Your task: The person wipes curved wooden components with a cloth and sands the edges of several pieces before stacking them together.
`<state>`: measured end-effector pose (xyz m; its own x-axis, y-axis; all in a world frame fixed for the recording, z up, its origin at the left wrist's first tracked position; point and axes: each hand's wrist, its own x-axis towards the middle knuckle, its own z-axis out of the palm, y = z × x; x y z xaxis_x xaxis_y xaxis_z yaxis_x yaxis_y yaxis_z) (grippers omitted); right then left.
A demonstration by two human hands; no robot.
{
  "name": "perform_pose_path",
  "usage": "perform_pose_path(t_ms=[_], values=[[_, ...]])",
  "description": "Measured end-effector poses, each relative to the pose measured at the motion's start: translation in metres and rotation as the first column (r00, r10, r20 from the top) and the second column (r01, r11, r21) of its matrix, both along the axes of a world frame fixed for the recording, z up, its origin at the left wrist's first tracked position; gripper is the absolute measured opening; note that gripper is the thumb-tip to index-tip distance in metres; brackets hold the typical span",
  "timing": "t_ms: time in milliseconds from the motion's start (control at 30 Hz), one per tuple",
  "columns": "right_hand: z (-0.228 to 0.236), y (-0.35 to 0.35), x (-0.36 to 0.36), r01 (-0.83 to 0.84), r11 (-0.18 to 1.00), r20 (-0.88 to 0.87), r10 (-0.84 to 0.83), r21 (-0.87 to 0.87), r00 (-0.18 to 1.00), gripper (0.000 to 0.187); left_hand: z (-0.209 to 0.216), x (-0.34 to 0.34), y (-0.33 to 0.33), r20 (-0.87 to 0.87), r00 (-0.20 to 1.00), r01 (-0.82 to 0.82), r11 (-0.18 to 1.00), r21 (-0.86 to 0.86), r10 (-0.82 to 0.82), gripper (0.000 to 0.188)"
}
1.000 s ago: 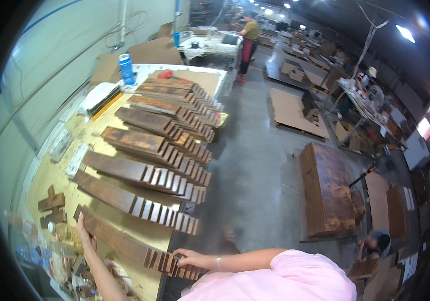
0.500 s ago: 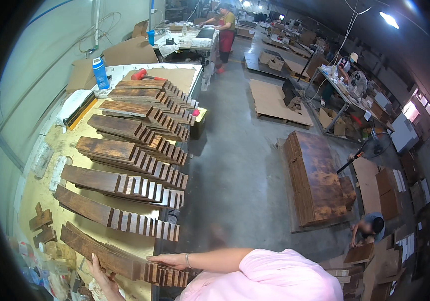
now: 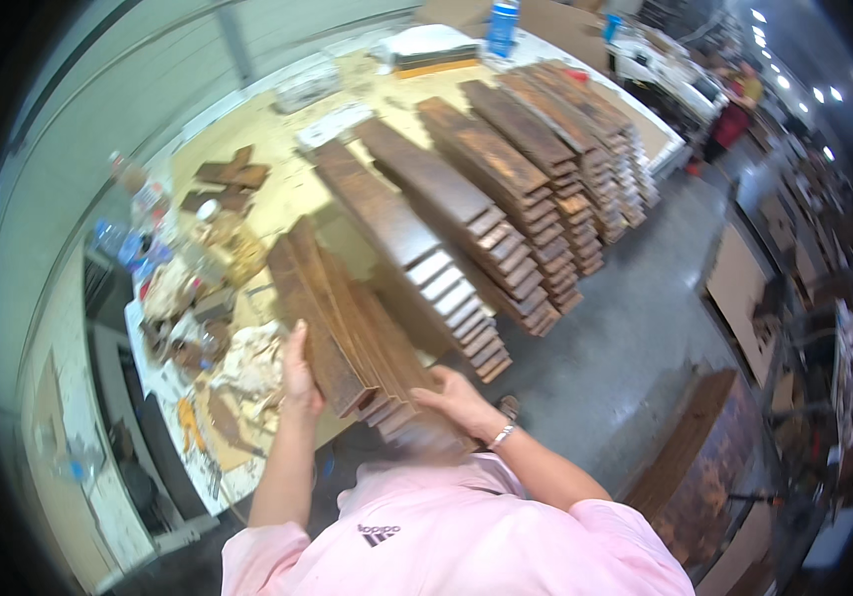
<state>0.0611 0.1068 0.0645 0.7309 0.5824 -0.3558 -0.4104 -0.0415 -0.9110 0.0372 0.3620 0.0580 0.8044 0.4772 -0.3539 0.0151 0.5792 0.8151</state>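
A stack of dark brown wooden boards (image 3: 332, 313) lies at the near edge of the table, its boards fanned out unevenly. My left hand (image 3: 301, 375) presses against its left side near the close end. From the other side, my right hand (image 3: 454, 399) grips the same stack, with the thumb over its edge. Between them the boards' near ends are blurred. Just to the right runs another neat stack of boards (image 3: 387, 223), stepped at its near end. Farther right, several similar stacks (image 3: 486, 149) stand side by side.
On the table (image 3: 267, 124) left of the stack lie short wood offcuts (image 3: 231, 177), plastic bottles (image 3: 148, 204), crumpled rags (image 3: 252, 363) and yellow-handled pliers (image 3: 189, 422). A blue bottle (image 3: 502, 28) stands at the back. A person (image 3: 734, 109) in a red apron is far right.
My view has swung left and closer to the near stack. Its boards have fanned apart between my hands, and my right hand has shifted toward the near end.
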Motion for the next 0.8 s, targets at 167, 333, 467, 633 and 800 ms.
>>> perform_pose_path(t_ms=[167, 333, 467, 633, 800], values=[[0.005, 0.013, 0.012, -0.105, 0.846, 0.298, 0.297, -0.522, 0.907, 0.079, -0.047, -0.026, -0.007, 0.071, 0.995, 0.093, 0.941, -0.326, -0.074, 0.052], [-0.030, 0.028, 0.010, -0.038, 0.864, 0.459, 0.304, -0.502, 0.835, 0.066, -0.053, -0.037, 0.023, -0.101, 0.979, 0.150, 0.961, -0.230, -0.177, 0.053], [-0.076, 0.028, -0.001, 0.098, 0.991, -0.112, -0.107, -0.090, 0.988, 0.035, -0.063, -0.040, 0.047, -0.242, 0.953, 0.230, 0.957, 0.179, -0.184, 0.047], [-0.117, 0.027, -0.033, 0.294, 0.921, -0.749, -0.006, 0.254, 0.663, 0.032, -0.073, -0.046, 0.059, -0.190, 0.981, 0.125, 0.850, 0.513, -0.029, 0.042], [-0.135, 0.033, -0.037, 0.395, 0.818, -0.871, 0.238, 0.418, 0.430, 0.046, -0.024, -0.035, 0.043, -0.371, 0.914, 0.353, 0.772, 0.528, -0.164, 0.068]])
